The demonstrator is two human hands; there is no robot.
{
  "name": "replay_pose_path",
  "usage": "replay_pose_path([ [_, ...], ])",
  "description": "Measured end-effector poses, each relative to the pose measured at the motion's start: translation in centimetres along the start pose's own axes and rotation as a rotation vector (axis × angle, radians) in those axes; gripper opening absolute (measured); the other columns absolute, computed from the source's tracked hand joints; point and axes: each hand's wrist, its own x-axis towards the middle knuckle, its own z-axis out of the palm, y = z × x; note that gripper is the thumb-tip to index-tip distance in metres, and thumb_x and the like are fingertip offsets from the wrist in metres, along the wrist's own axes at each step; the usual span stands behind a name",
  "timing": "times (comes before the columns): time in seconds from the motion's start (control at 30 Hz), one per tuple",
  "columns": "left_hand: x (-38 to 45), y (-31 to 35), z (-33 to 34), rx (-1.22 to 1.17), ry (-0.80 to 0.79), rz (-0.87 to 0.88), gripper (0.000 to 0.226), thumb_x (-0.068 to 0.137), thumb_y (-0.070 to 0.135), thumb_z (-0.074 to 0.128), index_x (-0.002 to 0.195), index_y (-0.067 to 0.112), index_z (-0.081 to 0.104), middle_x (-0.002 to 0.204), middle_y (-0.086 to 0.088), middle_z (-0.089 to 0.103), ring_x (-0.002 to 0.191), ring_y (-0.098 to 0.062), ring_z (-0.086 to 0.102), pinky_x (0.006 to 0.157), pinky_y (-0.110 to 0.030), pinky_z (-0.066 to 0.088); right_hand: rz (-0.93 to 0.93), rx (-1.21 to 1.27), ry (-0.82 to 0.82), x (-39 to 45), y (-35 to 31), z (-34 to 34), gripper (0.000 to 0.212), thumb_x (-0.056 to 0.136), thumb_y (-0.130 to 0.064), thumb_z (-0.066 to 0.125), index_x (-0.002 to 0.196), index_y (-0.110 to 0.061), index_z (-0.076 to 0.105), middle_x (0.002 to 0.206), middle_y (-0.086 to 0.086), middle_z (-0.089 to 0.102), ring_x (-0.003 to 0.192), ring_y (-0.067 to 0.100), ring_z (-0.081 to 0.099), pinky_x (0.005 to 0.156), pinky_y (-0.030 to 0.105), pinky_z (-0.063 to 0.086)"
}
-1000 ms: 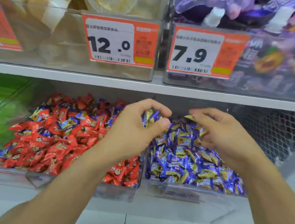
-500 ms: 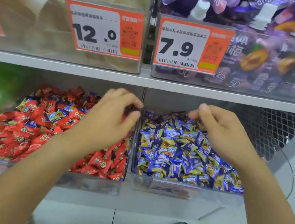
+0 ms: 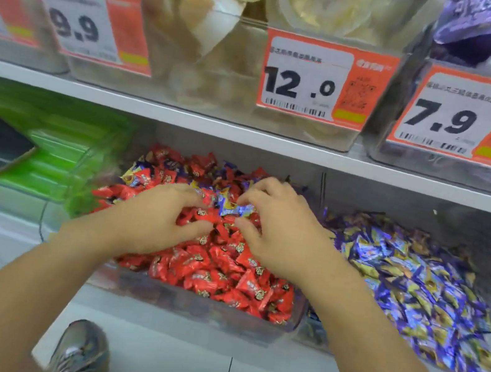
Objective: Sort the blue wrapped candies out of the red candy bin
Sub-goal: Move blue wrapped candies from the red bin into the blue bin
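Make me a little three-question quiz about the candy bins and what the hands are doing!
1. True or false: both hands are over the red candy bin.
2. Which price tag sits on the shelf just above that bin? A) 12.0 B) 7.9 C) 9.9
3. Fill in: the candy between the two hands has a ____ wrapper.

Key
1. True: the left hand and right hand both reach into the red candies.
2. A: the 12.0 tag.
3. Blue: a blue wrapped candy lies on the red pile; whether the fingers already grip it is unclear.
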Motion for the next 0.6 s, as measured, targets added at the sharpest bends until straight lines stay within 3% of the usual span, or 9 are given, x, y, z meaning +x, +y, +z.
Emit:
replay_pose_path([
  [0.07, -0.7, -1.2, -0.8, -0.026, -0.005, -0.048, 0.077, 0.077, 0.073, 0.040, 0.123, 0.016, 0.064, 0.123, 0.002, 0.061, 0.115, -0.012, 0.055, 0.099, -0.018, 0.035, 0.058, -0.091, -0.012, 1.3, -0.6, 0.5, 0.035, 0.097, -0.037, 0.050, 0.129, -0.025, 0.055, 0.130, 0.003, 0.050, 0.120, 0.028, 0.046, 0.102, 0.044, 0.038],
  [0.2, -1.9, -3.5, -1.8, -0.092, -0.022, -0.082, 0.054, 0.086, 0.052, 0.061, 0.130, 0.020, 0.060, 0.135, 0.008, 0.054, 0.125, -0.004, 0.047, 0.106, -0.014, 0.028, 0.184, -0.231, -0.160, 3.4, -0.8, 1.5, 0.035, 0.098, -0.035, 0.051, 0.130, -0.024, 0.055, 0.130, 0.006, 0.052, 0.125, 0.031, 0.046, 0.106, 0.049, 0.031],
  [0.3, -2.3, -4.1, -2.5, -0.054, -0.007, -0.098, 0.048, 0.086, 0.039, 0.066, 0.131, 0.023, 0.058, 0.132, 0.009, 0.055, 0.114, -0.004, 0.051, 0.096, -0.011, 0.031, 0.207, -0.181, -0.114, 4.5, -0.3, 1.4, 0.028, 0.092, -0.020, 0.058, 0.118, -0.026, 0.065, 0.118, 0.002, 0.065, 0.116, 0.028, 0.057, 0.108, 0.048, 0.030],
  [0.37, -2.1, -4.4, -3.1, -0.028, 0.020, -0.126, 0.047, 0.085, 0.032, 0.067, 0.131, 0.025, 0.058, 0.126, 0.007, 0.058, 0.105, -0.007, 0.053, 0.087, -0.011, 0.032, 0.228, -0.081, -0.087, 4.9, 0.2, 0.9, 0.030, 0.091, -0.011, 0.054, 0.114, -0.023, 0.069, 0.111, 0.004, 0.071, 0.106, 0.028, 0.063, 0.101, 0.039, 0.042],
  [0.47, -1.2, -4.4, -3.6, -0.071, 0.117, -0.175, 0.037, 0.087, 0.035, 0.064, 0.122, 0.025, 0.064, 0.116, 0.004, 0.063, 0.113, -0.016, 0.055, 0.094, -0.022, 0.039, 0.236, 0.034, -0.127, 4.8, 0.5, 0.8, 0.029, 0.096, -0.012, 0.052, 0.116, -0.022, 0.069, 0.112, 0.002, 0.071, 0.097, 0.021, 0.065, 0.081, 0.025, 0.045],
  [0.6, 1.5, -4.1, -2.9, -0.156, 0.284, -0.117, 0.023, 0.095, 0.024, 0.054, 0.108, 0.016, 0.072, 0.105, -0.003, 0.071, 0.102, -0.022, 0.062, 0.090, -0.025, 0.040, 0.135, 0.169, 0.119, 5.0, -0.6, 0.5, 0.028, 0.099, -0.011, 0.048, 0.111, -0.024, 0.069, 0.110, -0.007, 0.070, 0.096, 0.009, 0.063, 0.085, 0.025, 0.046],
])
